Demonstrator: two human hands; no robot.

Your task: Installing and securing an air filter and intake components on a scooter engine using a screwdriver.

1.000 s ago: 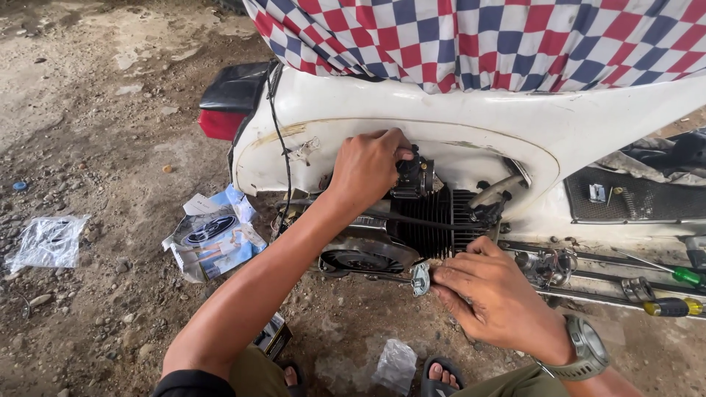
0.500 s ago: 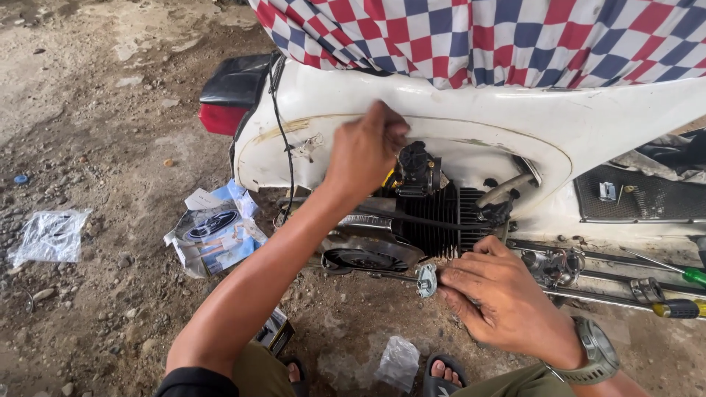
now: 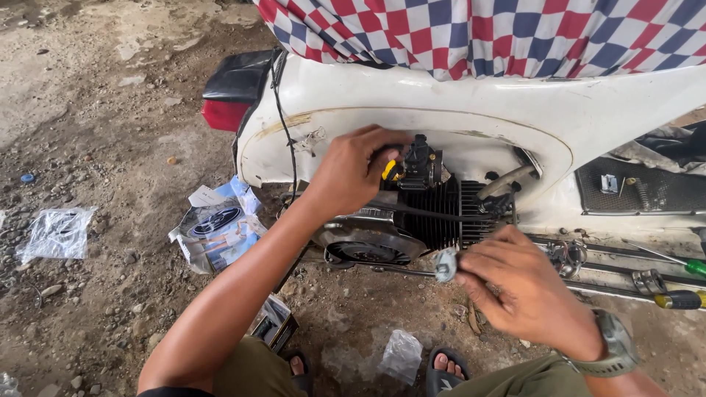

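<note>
The left hand [image 3: 351, 173] covered whatever its fingertips gripped beside the black carburettor [image 3: 421, 163]. The right hand [image 3: 518, 290] hid most of a small round grey part [image 3: 445, 266]. The scooter's white body [image 3: 456, 95] ran past the right edge, its seat hidden under checked cloth [image 3: 478, 33]

Ground: bare packed dirt [image 3: 110, 103] with small stones, paler patch at upper left. Flat daylight, no hard shadows. Landmark: crumpled printed packaging [image 3: 217, 231] on the dirt. Left of it, a clear plastic bag [image 3: 57, 234]. Further up-left, a small blue cap [image 3: 27, 178]. Below-right of it, a small dark box [image 3: 273, 323] and another clear plastic scrap [image 3: 402, 354].
</note>
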